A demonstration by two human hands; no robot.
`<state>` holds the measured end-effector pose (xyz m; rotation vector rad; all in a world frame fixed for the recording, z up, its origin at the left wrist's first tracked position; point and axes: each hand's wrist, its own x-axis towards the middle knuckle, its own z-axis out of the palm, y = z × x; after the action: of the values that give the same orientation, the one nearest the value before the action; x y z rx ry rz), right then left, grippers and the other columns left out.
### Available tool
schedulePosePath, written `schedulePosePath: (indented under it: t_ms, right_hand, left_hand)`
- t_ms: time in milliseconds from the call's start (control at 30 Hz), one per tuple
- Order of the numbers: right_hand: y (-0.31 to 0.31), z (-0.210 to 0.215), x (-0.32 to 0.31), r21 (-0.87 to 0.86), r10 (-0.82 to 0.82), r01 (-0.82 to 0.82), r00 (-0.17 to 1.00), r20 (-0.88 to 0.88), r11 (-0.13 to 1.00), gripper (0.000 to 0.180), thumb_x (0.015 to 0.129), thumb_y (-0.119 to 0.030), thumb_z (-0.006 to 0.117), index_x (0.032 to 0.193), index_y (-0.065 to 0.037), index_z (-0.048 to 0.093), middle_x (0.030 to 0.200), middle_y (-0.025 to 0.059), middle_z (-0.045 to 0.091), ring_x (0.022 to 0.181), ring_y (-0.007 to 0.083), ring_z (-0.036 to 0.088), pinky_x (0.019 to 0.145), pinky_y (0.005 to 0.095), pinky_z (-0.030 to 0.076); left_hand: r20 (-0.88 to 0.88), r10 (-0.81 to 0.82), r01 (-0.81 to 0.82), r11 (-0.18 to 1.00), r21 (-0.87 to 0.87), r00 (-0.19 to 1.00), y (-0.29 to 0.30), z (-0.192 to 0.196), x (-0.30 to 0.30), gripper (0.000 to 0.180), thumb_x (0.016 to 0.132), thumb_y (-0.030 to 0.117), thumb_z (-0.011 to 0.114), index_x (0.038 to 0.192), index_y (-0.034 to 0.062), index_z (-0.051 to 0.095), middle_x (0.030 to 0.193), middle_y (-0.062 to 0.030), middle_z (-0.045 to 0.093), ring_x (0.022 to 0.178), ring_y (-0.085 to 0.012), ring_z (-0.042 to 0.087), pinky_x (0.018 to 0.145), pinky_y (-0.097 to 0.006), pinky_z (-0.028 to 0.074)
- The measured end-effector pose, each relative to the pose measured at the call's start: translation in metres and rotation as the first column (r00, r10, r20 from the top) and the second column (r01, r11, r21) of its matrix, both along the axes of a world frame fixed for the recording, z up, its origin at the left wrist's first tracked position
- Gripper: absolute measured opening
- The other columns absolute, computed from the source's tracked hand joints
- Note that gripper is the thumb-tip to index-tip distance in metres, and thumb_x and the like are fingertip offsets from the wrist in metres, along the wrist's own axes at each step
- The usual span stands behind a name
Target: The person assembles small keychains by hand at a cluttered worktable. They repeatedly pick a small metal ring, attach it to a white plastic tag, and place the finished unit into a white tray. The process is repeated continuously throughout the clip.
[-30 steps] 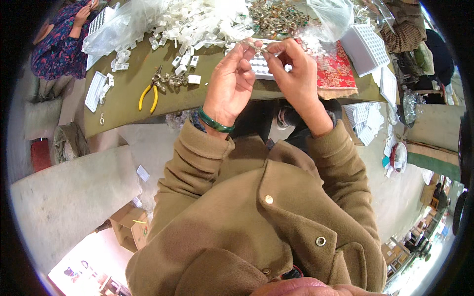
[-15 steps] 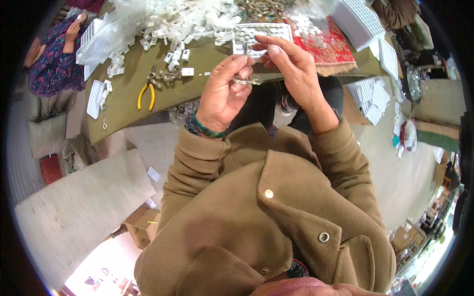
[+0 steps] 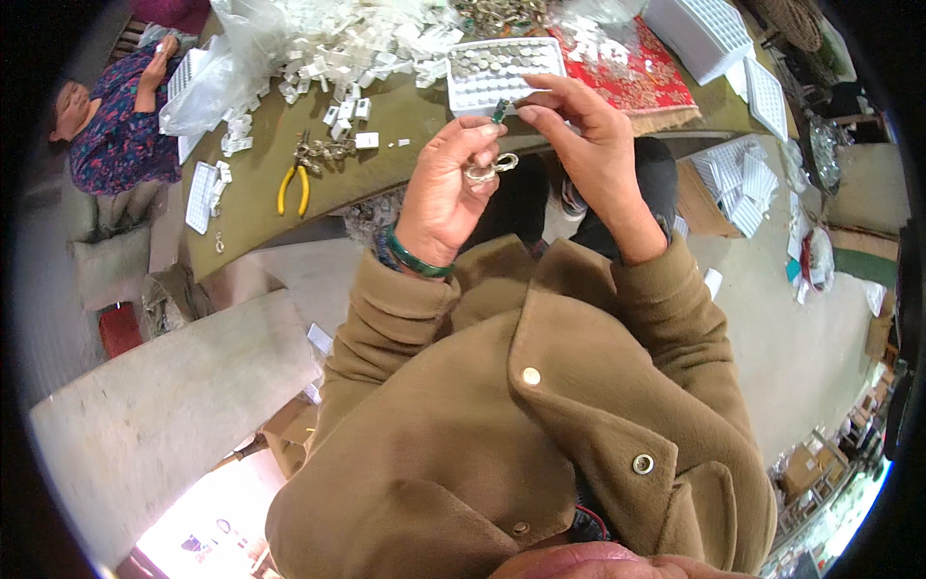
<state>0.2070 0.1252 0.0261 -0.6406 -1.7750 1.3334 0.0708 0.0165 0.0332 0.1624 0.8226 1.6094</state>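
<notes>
Hands meet above the table edge: the left hand [image 3: 446, 183] pinches a small metal ring piece [image 3: 490, 170] between thumb and fingers, while the right hand [image 3: 579, 145], at its three o'clock, grips a small dark green bit [image 3: 500, 110] in its fingertips; white compartment tray [image 3: 502, 69] lies at twelve o'clock, yellow-handled pliers [image 3: 291, 187] at nine o'clock

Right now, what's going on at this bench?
A person in a tan coat holds small metal rings in the left hand, while the right hand pinches a small dark green piece just above them. Beyond, on the olive table, sit a white compartment tray, yellow-handled pliers and loose white plastic parts.
</notes>
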Motion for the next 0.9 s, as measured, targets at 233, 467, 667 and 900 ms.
schedulePosePath:
  t_ms: [233, 467, 667, 900]
  right_hand:
    - [0.000, -0.007, -0.006, -0.563, 0.135, -0.242, 0.965, -0.224, 0.790, 0.010, 0.087, -0.007, 0.070, 0.095, -0.004, 0.065, 0.076, -0.0028, 0.061, 0.065, 0.0035, 0.053, 0.058, 0.0177, 0.040]
    - [0.001, -0.011, -0.003, -0.655, 0.144, -0.395, 0.904, -0.403, 0.644, 0.011, 0.086, -0.006, 0.071, 0.094, -0.005, 0.064, 0.079, -0.0022, 0.061, 0.064, 0.0053, 0.053, 0.058, 0.0189, 0.042]
    - [0.002, -0.007, -0.002, -0.672, 0.116, -0.419, 0.887, -0.447, 0.611, 0.011, 0.090, -0.006, 0.066, 0.100, -0.005, 0.060, 0.083, 0.0003, 0.063, 0.070, 0.0080, 0.061, 0.062, 0.0221, 0.053]
    - [0.011, -0.014, -0.002, -0.683, 0.095, -0.424, 0.880, -0.465, 0.595, 0.009, 0.094, -0.007, 0.062, 0.101, -0.005, 0.057, 0.082, 0.0006, 0.061, 0.071, 0.0090, 0.063, 0.064, 0.0237, 0.056]
  left_hand:
    - [-0.795, 0.241, -0.229, 0.964, 0.132, 0.557, 0.009, -0.009, 0.022, 0.005, 0.088, -0.001, 0.064, 0.092, 0.0012, 0.063, 0.076, 0.0039, 0.061, 0.063, -0.0009, 0.049, 0.054, -0.018, 0.040]
    - [-0.909, 0.282, -0.219, 0.950, 0.221, 0.308, 0.010, -0.006, 0.026, 0.004, 0.087, 0.000, 0.064, 0.091, 0.0007, 0.064, 0.076, 0.0026, 0.062, 0.063, -0.0015, 0.051, 0.054, -0.019, 0.041]
    - [-0.505, 0.007, -0.055, 0.995, -0.080, 0.863, 0.006, 0.003, 0.006, 0.003, 0.089, 0.003, 0.064, 0.090, 0.0016, 0.066, 0.081, 0.0029, 0.064, 0.065, -0.0019, 0.052, 0.056, -0.018, 0.042]
    - [-0.999, -0.024, -0.280, 0.960, -0.017, -0.022, 0.026, -0.007, -0.060, 0.022, 0.088, 0.009, 0.065, 0.110, 0.0064, 0.070, 0.083, -0.0051, 0.067, 0.063, -0.0089, 0.057, 0.058, -0.023, 0.046]
